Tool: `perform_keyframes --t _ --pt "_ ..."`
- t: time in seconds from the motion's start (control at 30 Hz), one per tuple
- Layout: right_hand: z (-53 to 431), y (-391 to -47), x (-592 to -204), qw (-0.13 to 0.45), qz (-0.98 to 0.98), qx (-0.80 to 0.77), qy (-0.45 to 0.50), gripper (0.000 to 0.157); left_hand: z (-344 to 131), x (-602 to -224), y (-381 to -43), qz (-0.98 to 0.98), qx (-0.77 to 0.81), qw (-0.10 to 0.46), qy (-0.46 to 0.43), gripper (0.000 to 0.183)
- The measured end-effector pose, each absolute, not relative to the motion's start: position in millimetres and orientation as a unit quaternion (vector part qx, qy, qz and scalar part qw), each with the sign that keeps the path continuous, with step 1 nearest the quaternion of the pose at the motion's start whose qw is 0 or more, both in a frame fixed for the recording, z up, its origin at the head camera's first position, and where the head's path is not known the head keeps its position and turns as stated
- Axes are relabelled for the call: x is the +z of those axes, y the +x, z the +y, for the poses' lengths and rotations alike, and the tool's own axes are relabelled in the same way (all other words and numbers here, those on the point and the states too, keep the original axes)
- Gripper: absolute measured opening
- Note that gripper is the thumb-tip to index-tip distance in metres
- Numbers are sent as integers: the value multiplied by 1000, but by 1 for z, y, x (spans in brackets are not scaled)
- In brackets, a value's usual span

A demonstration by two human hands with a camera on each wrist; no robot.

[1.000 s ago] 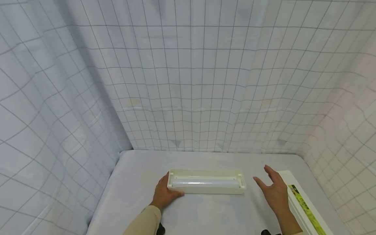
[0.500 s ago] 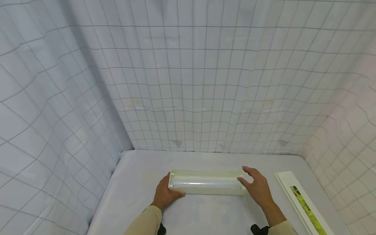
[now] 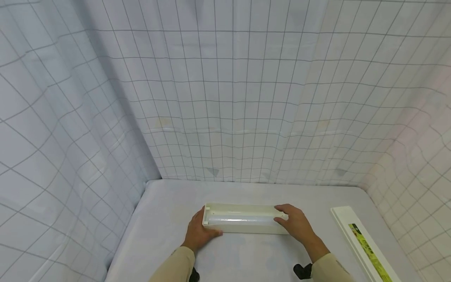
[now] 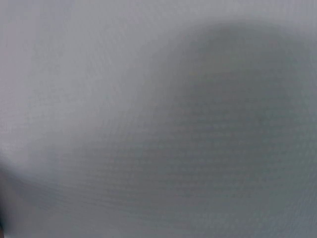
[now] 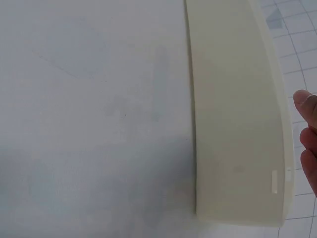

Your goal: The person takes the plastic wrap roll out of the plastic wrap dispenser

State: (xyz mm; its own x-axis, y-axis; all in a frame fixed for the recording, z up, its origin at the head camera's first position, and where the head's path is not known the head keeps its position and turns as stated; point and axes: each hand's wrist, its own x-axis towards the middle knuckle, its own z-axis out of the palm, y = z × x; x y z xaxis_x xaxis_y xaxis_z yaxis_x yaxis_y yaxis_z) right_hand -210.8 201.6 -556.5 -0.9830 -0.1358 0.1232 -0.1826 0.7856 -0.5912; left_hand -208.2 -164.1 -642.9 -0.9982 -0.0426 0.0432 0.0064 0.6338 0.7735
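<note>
1. While the left hand (image 3: 199, 231) grips the left end of the open white box (image 3: 246, 228), its thumb lies along the near wall.
2. The right hand (image 3: 298, 224) is over the box's right end, thumb and fingers bent, a narrow gap between them.
3. The box sits mid-desk (image 3: 246, 256), a shiny roll (image 3: 239, 220) lying inside.
4. Apart, to the right, a long white panel (image 3: 343, 215) lies slantwise.

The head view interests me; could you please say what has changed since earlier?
The right hand moved leftward, from near the labelled panel to over the right end of the box, taking no visible hold. The left hand still holds the box's left end; box and panel stayed put.
</note>
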Motion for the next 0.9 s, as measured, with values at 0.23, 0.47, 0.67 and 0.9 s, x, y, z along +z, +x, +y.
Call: perform_keyframes --t 0.23,0.47,0.67,0.9 --pt "192 -213 -567 -12 -942 327 71 37 -164 -644 -207 -901 -434 28 15 121" --pt "190 -219 -569 -19 -946 311 90 38 -163 -643 -208 -900 -434 31 13 120" --pt "185 -225 -573 -51 -948 298 103 40 -164 -643 -209 -904 -426 35 10 120" --pt "182 -230 -581 -77 -946 293 118 44 -163 -646 -209 -905 -424 31 13 121"
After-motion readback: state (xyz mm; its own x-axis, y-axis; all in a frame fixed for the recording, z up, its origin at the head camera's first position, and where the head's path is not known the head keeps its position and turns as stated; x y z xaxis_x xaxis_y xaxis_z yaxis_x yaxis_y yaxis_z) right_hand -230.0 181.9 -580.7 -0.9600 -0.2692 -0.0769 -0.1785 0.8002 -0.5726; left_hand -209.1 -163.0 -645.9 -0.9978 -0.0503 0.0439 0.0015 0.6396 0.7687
